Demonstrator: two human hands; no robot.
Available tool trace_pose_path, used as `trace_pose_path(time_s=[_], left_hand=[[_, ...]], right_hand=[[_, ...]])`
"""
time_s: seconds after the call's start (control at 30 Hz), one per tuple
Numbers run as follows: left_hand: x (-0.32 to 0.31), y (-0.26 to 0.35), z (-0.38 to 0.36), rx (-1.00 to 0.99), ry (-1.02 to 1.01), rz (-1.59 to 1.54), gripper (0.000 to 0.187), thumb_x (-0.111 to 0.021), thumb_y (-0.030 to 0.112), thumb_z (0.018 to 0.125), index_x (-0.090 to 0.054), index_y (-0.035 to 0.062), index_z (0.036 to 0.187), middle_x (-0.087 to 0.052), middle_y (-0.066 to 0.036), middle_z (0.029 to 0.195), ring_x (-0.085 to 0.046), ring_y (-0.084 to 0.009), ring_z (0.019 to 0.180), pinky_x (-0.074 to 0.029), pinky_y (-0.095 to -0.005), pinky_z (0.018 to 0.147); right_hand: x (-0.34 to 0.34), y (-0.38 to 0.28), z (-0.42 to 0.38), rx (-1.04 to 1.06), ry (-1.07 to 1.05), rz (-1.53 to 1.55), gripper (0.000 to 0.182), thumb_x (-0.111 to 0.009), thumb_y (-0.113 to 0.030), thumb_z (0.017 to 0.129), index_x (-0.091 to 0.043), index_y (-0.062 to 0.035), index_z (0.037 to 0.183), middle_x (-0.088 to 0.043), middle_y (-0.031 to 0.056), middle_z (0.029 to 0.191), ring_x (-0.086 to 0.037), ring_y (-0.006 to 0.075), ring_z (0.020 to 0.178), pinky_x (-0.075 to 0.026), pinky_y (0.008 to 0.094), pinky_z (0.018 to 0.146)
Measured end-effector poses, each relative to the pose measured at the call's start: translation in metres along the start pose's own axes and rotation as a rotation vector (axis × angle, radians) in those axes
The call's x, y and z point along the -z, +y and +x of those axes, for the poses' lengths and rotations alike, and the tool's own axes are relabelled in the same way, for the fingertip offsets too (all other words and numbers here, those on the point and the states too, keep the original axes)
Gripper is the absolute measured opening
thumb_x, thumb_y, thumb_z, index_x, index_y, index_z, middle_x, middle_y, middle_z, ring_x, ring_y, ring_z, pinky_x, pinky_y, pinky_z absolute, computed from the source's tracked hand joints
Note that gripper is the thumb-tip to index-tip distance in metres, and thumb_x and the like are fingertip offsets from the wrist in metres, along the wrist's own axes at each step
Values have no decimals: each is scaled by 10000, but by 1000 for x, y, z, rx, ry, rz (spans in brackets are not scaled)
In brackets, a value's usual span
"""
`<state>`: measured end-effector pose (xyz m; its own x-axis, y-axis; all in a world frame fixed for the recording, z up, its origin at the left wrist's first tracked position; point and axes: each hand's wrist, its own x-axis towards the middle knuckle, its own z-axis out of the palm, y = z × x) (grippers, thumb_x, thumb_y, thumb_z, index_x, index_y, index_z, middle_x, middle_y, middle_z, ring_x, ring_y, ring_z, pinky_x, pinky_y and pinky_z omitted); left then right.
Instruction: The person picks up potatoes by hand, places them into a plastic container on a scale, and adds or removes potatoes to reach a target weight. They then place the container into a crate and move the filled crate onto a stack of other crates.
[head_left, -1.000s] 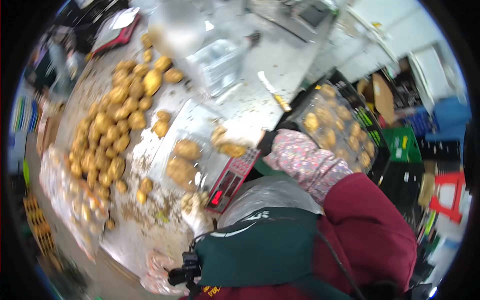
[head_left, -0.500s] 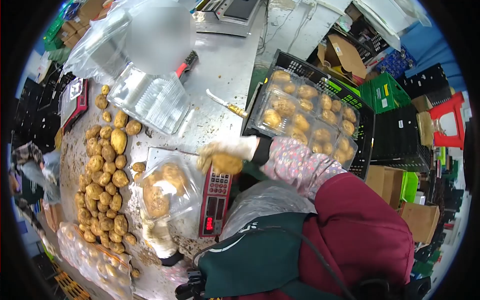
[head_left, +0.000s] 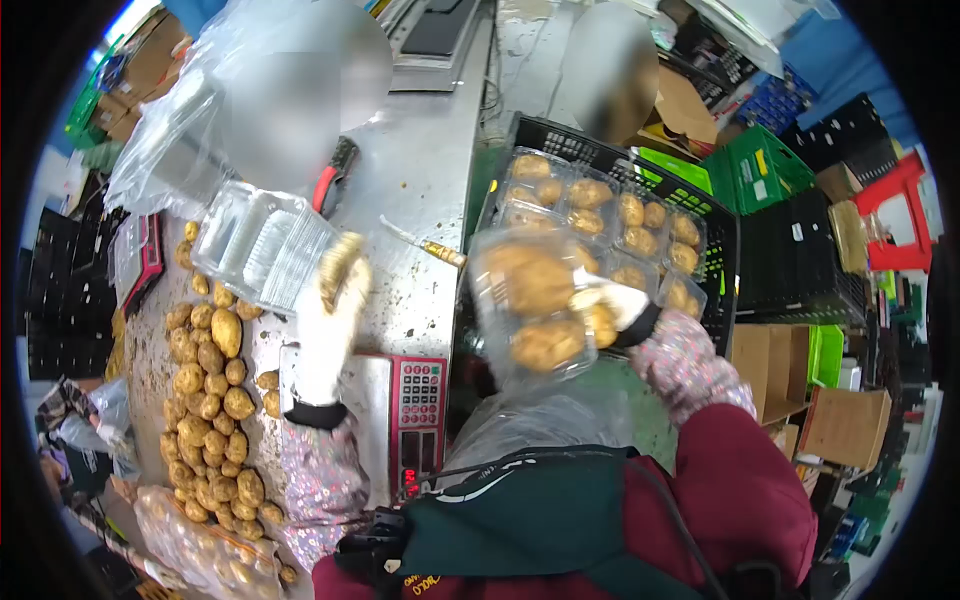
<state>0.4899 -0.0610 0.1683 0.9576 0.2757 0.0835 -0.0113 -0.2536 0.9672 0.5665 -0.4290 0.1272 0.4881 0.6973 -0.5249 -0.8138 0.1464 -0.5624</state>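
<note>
My right hand [head_left: 615,307], in a pale glove, grips a clear plastic box of large potatoes [head_left: 535,305] over the near-left side of a black crate [head_left: 725,255]. Boxes of potatoes [head_left: 590,208] fill that crate. My left hand [head_left: 345,295], gloved too, reaches over the steel table beside a stack of empty clear boxes [head_left: 262,245]; its fingers are bunched, and whether they hold anything is unclear. Beneath my left arm lies the scale's bare plate [head_left: 370,385], with its red keypad panel [head_left: 417,395] alongside.
Loose potatoes [head_left: 210,400] cover the table's left side, near a bag of potatoes [head_left: 200,535]. A knife [head_left: 430,245] and a red-and-black tool [head_left: 335,175] lie farther back. Another scale [head_left: 140,260] stands left. Green crates [head_left: 760,170] and a red stool [head_left: 905,215] are at right.
The potato box has left the scale and is in my right hand by the crate. My left hand has moved up to the empty boxes. My right hand has moved right, away from the scale.
</note>
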Motion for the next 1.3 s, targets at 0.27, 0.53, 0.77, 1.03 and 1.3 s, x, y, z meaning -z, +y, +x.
trace_pose_path(time_s=[0.27, 0.53, 0.77, 1.03, 1.3], left_hand=[[113, -101, 24, -326, 452, 1158, 136, -718, 233, 817, -750, 115, 878, -712, -94, 785, -656, -301, 719, -486, -411, 745], [123, -126, 40, -79, 686, 684, 219, -693, 255, 845, -739, 43, 872, -687, -148, 731, -663, -293, 662, -497, -389, 625], [88, -94, -56, -249, 769, 1016, 165, -706, 109, 794, -729, 113, 957, -657, -105, 843, -595, -331, 789, -468, -429, 734], [92, -55, -69, -245, 1028, -545, 182, -609, 94, 946, -675, 3, 1089, -702, -68, 975, -643, -160, 869, -492, -273, 780], [110, -43, -187, -207, 836, 887, 96, -664, 129, 846, -656, 78, 927, -613, -111, 813, -595, -276, 777, -495, -344, 716]], right_hand=[[142, -10, -50, 98, 509, -125, 345, -664, -191, 855, -614, -50, 1166, -677, 82, 1040, -664, 209, 884, -550, 319, 760], [103, -15, -22, -190, 488, -530, 336, -721, -372, 857, -651, -60, 960, -670, 79, 742, -641, 197, 621, -523, 312, 527], [112, -84, 11, 340, 563, -730, 189, -630, -215, 940, -681, -34, 962, -626, -2, 831, -562, 123, 714, -457, 272, 666], [-166, -18, 132, 644, -64, -498, 248, -583, -198, 959, -634, 27, 1049, -567, 63, 864, -552, 152, 756, -485, 270, 669], [-276, 12, 137, 656, -351, -269, 281, -602, -216, 948, -616, 26, 1089, -564, 63, 846, -546, 168, 755, -489, 296, 699]])
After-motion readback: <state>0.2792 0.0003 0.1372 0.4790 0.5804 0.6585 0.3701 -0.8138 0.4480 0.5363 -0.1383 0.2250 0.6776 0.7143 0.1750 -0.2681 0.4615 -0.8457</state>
